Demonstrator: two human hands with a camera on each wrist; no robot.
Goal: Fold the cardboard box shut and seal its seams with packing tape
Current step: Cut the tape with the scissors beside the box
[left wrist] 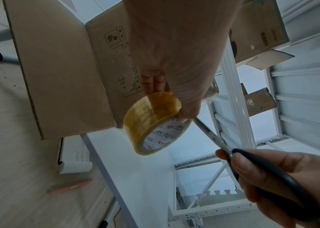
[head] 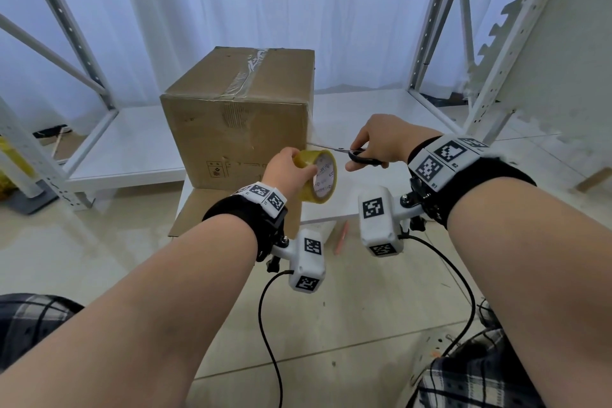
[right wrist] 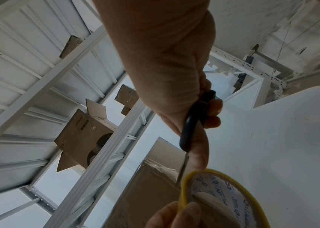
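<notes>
The head camera looks forward and down from above both forearms, the cardboard box (head: 238,116) at twelve o'clock. Each wrist camera sits close under its palm, tilted up toward the shelving (right wrist: 38,86). All three views share the tape roll (head: 319,175), the scissors (head: 361,156) and the box's near corner.

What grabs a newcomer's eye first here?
The yellowish tape roll gripped in the left hand, at centre, in front of the cardboard box. Beside it, the right hand holds black-handled scissors, blades pointing at the box's near right edge.
</notes>
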